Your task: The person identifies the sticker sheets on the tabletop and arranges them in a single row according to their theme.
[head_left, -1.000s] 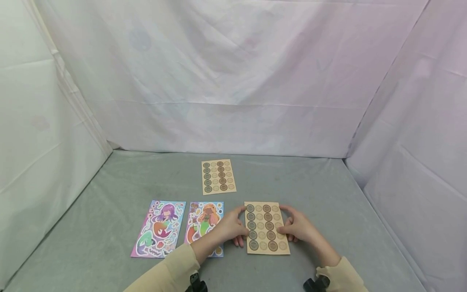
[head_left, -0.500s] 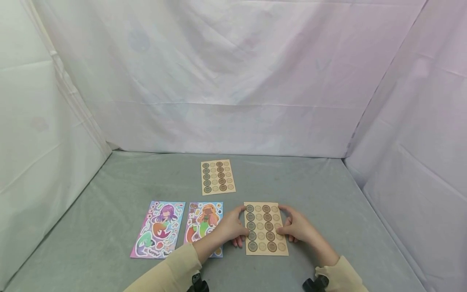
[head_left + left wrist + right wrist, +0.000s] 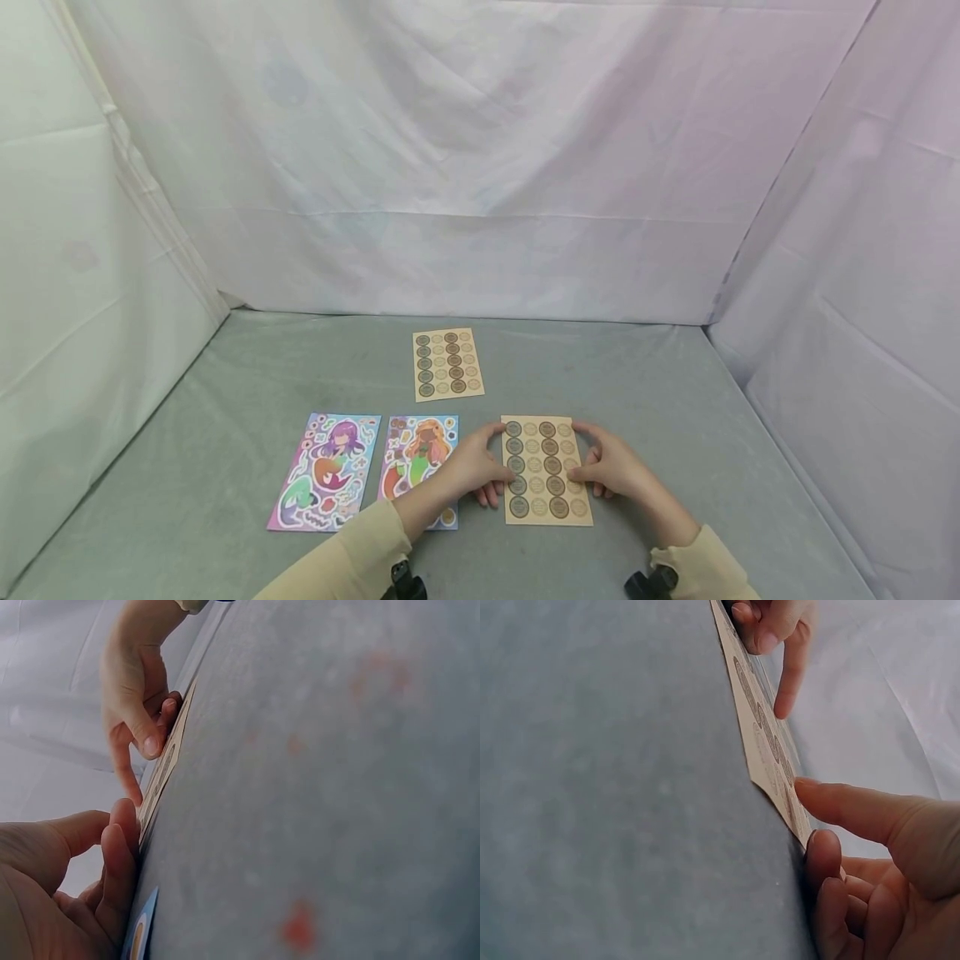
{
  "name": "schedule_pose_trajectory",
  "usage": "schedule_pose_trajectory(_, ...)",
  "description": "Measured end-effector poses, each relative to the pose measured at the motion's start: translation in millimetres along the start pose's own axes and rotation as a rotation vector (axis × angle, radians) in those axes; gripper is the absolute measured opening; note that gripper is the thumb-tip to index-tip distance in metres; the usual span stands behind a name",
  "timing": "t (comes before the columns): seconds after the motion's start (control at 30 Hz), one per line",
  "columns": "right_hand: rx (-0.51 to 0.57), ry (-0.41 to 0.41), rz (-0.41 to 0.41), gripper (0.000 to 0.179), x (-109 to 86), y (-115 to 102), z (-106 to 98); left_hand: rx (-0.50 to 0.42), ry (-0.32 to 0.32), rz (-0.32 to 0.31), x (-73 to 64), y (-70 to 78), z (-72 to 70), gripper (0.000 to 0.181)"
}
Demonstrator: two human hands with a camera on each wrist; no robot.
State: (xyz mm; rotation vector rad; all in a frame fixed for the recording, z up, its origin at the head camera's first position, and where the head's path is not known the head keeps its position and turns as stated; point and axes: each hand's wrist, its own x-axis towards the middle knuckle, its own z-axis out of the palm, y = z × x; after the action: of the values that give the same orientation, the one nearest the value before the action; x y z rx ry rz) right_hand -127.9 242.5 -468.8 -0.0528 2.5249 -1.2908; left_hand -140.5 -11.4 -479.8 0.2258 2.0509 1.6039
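Observation:
A tan sheet of round stickers point(image 3: 536, 467), printed in rows of darker and paler circles, lies flat-looking in front of me in the head view. At its left edge my left hand point(image 3: 474, 467) holds it, thumb over the margin and forefinger reaching to the upper corner. Opposite, my right hand point(image 3: 613, 465) grips the right edge in the same way. Seen from the right wrist, the right thumb point(image 3: 840, 806) rests on the face of the sheet while curled fingers point(image 3: 832, 900) sit at its edge. The undersides of the fingertips are hidden.
A second tan sticker sheet point(image 3: 448, 364) lies farther back on the grey cloth-covered table point(image 3: 645, 375). To the left are two colourful mermaid sticker sheets; the outer one point(image 3: 326, 471) shows fully, while my left forearm partly covers the inner one point(image 3: 420, 446). White curtains point(image 3: 480, 167) enclose the table.
Almost nothing differs. The held sticker sheet and both hands sit very slightly farther left than a second ago, as does the whole scene.

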Motion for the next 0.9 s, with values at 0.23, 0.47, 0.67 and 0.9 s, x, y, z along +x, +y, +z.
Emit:
schedule_pose_trajectory(0.23, 0.016, -0.02, 0.007, 0.084, -1.1, -5.3, -2.6, -0.045, -0.024, 0.004, -1.1, 0.9, -1.8, 0.081)
schedule_pose_trajectory(0.47, 0.007, 0.002, 0.032, 0.082, -1.5, -10.5, -3.4, -0.041, -0.029, 0.016, -2.7, 1.8, -2.2, 0.08)
schedule_pose_trajectory(0.67, 0.011, 0.003, 0.023, 0.079, -0.6, -11.4, -3.8, -0.042, -0.004, 0.028, -3.8, 3.7, -3.9, 0.082)
schedule_pose_trajectory(0.9, 0.036, 0.018, 0.031, 0.079, -0.7, -15.3, -3.8, -0.03, 0.024, 0.031, -5.3, 7.5, -7.2, 0.084)
